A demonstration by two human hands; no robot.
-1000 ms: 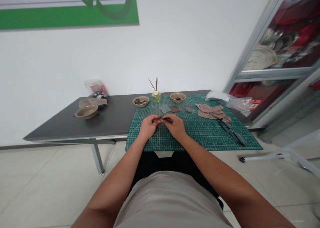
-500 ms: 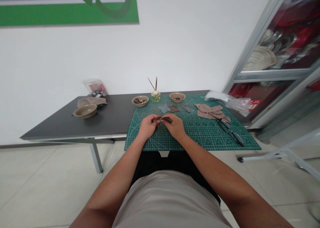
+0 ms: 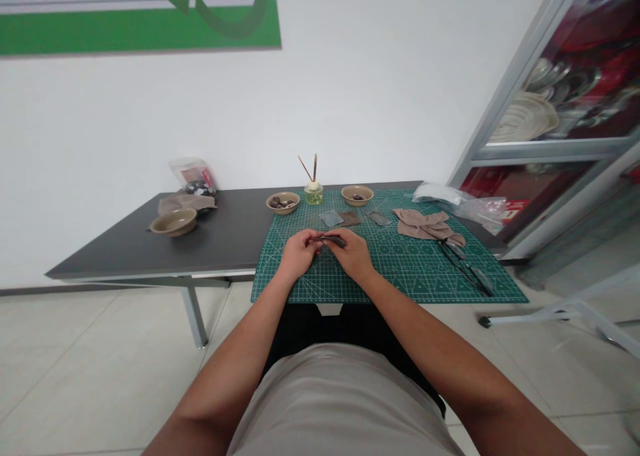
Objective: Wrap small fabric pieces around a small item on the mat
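Above the green cutting mat (image 3: 310,286), my left hand (image 3: 299,253) and my right hand (image 3: 355,251) meet fingertip to fingertip. A dark, flat piece (image 3: 336,241) sticks out between the thumb and fingers of my right hand, which are closed on it. My left thumb and fingers are pinched together at its left end; whatever they grip is too small and covered to make out. Just beyond my hands lie a grey-blue square sheet (image 3: 331,219), a brown sheet (image 3: 349,219) partly beside it, and a dark grey sheet (image 3: 379,217).
Behind the sheets stand a bowl of dark pieces (image 3: 283,203), a reed diffuser (image 3: 314,192) and a second bowl (image 3: 357,196). A brown cloth (image 3: 429,224), eyeglasses (image 3: 467,269) and a plastic bag (image 3: 460,201) lie right. Another bowl (image 3: 173,223) is on the dark table (image 3: 220,243) left.
The whole view has shifted slightly, so everything sits a little further right. My hands keep nearly the same pose around the dark piece.
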